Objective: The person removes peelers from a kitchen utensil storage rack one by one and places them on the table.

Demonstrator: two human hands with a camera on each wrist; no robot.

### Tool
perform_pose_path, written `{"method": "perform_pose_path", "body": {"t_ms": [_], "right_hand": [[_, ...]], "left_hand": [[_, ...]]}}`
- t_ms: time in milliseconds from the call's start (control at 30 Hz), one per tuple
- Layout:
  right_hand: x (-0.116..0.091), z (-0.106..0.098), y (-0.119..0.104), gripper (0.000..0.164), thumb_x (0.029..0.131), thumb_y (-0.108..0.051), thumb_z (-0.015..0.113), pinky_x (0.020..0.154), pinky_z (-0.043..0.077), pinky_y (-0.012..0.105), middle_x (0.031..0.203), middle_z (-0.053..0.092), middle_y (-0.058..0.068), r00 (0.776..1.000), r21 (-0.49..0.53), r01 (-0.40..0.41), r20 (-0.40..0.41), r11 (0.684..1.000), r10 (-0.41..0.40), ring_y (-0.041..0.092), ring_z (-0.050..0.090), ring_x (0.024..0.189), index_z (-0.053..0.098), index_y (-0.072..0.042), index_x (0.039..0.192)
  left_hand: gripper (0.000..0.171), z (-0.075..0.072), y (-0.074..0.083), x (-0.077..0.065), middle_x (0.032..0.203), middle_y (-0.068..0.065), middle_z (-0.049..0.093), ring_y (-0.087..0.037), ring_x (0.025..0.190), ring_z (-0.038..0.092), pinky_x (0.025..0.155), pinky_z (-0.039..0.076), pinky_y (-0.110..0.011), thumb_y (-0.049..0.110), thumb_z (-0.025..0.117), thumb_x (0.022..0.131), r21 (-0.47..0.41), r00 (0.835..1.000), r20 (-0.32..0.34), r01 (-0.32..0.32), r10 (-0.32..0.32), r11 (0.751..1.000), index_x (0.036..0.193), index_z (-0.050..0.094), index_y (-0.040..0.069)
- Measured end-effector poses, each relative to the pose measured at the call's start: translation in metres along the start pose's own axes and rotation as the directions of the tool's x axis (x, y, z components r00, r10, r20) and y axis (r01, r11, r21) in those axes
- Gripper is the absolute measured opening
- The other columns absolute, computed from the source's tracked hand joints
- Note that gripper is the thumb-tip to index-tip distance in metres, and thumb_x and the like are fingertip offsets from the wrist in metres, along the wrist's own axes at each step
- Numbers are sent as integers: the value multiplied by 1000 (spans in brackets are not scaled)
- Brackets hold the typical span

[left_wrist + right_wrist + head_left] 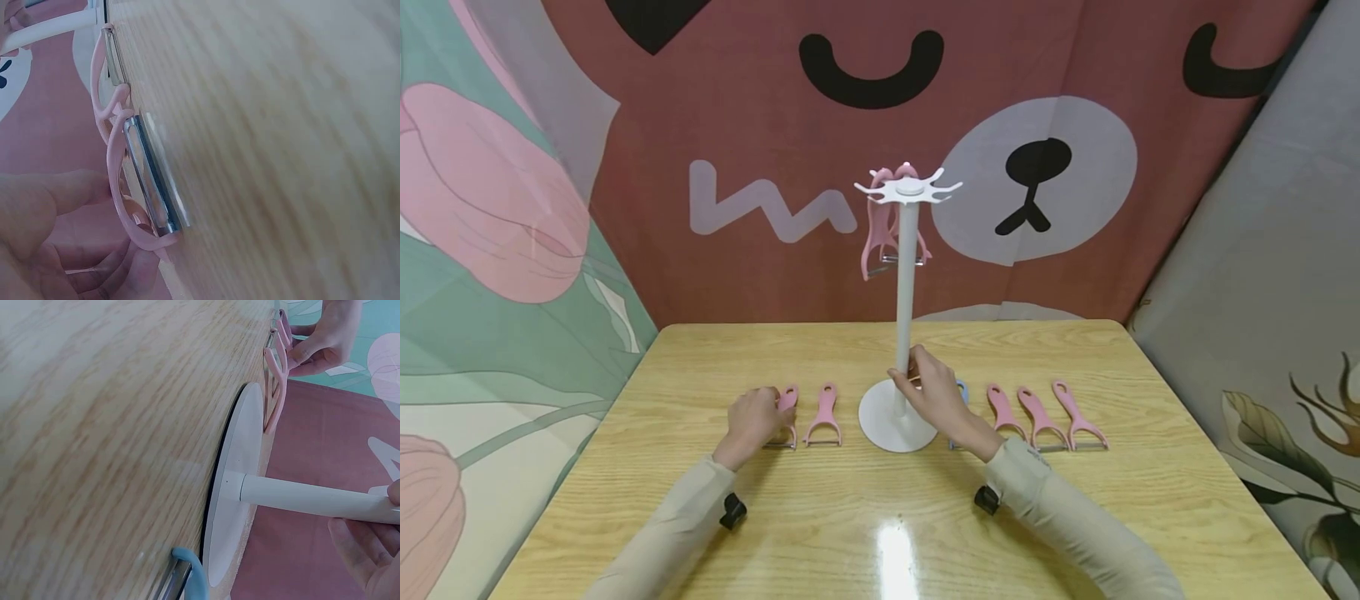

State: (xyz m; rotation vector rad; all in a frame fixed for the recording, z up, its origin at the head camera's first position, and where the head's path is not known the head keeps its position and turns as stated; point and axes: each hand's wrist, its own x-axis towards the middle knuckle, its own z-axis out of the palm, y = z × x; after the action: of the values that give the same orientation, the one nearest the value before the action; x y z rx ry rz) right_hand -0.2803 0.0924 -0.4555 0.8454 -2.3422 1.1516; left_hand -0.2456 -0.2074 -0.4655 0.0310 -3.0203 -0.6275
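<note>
My left hand [754,423] pinches the handle of a pink Y-shaped peeler [788,398] lying at the left of the table. Seen from the left wrist, the peeler's pink fork [114,169] and metal blade [150,178] stick out past the fingers; the handle is mostly hidden. My right hand [937,387] grips the white pole [300,497] of an upright stand, low down above its round base [880,421]. Pink peelers [880,221] hang from the hooked top [910,190] of the stand.
Another pink peeler [825,408] lies between the left hand and the base. A blue peeler [962,390], partly covered by my right arm, lies right of the base. Farther right are three pink peelers [1036,408] in a row. A patterned cloth [760,108] hangs behind the table.
</note>
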Motion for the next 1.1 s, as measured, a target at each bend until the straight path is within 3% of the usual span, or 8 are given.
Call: {"method": "perform_pose_path", "body": {"t_ms": [233, 367, 467, 600, 700, 867, 967, 1100], "right_hand": [[0, 1, 0, 19, 97, -15, 67, 62, 57, 20, 84, 63, 6, 1000, -5, -1, 2, 1000, 1, 16, 68, 71, 55, -1, 101], [0, 1, -1, 19, 97, -16, 66, 63, 57, 20, 84, 63, 6, 1000, -7, -6, 5, 1000, 6, 16, 68, 71, 55, -1, 101], [0, 1, -1, 19, 97, -16, 66, 63, 57, 20, 84, 62, 6, 1000, -11, -7, 5, 1000, 7, 17, 68, 72, 55, -1, 101], [0, 1, -1, 18, 97, -16, 66, 63, 57, 20, 84, 62, 6, 1000, -12, -7, 5, 1000, 7, 16, 68, 72, 56, -2, 101], [0, 0, -2, 17, 98, -15, 66, 64, 58, 21, 84, 62, 7, 1000, -8, 0, 8, 1000, 0, 17, 68, 73, 56, -1, 101], [0, 0, -2, 17, 98, -15, 64, 64, 58, 22, 85, 63, 10, 1000, -4, 12, 16, 1000, -12, 19, 69, 74, 56, 0, 102], [0, -1, -2, 18, 99, -15, 64, 64, 58, 23, 86, 63, 10, 1000, -3, 11, 20, 1000, -11, 19, 69, 74, 56, 0, 102], [0, -1, -2, 17, 99, -15, 63, 64, 59, 24, 86, 63, 10, 1000, -12, 11, 20, 1000, -11, 20, 69, 75, 55, 0, 102]], "left_hand": [[34, -2, -1, -1, 60, -2, 48, -16, 53, 43, 46, 31, -29, 26, 75, 85, 27, 1000, 10, 5, -6, 1000, 66, 51, 11], [35, -5, -1, -1, 64, -5, 51, -18, 55, 45, 47, 34, -29, 28, 72, 89, 38, 1000, 29, 9, -10, 999, 68, 53, 8], [33, -7, -1, -1, 77, -14, 61, -21, 59, 50, 49, 41, -30, 28, 69, 93, 34, 1000, 13, -3, 2, 999, 85, 65, -3], [43, -10, 1, -1, 97, -25, 67, -26, 65, 59, 50, 50, -35, 29, 66, 95, 12, 996, -69, -51, 52, 999, 111, 66, -11], [39, -11, 4, 1, 96, -25, 68, -25, 62, 61, 46, 50, -34, 25, 66, 95, -7, 982, -150, -115, 113, 993, 112, 67, -11], [28, -12, 12, 6, 92, -22, 68, -25, 62, 63, 49, 53, -35, 14, 66, 95, -59, 938, -258, -256, 233, 965, 109, 68, -9], [25, -14, 18, 10, 93, -21, 68, -28, 73, 67, 60, 57, -40, 12, 64, 96, -112, 920, -281, -315, 275, 942, 110, 68, -9], [24, -18, 26, 13, 94, -18, 69, -31, 83, 68, 68, 58, -43, 11, 63, 97, -172, 911, -294, -348, 289, 922, 111, 68, -7]]}}
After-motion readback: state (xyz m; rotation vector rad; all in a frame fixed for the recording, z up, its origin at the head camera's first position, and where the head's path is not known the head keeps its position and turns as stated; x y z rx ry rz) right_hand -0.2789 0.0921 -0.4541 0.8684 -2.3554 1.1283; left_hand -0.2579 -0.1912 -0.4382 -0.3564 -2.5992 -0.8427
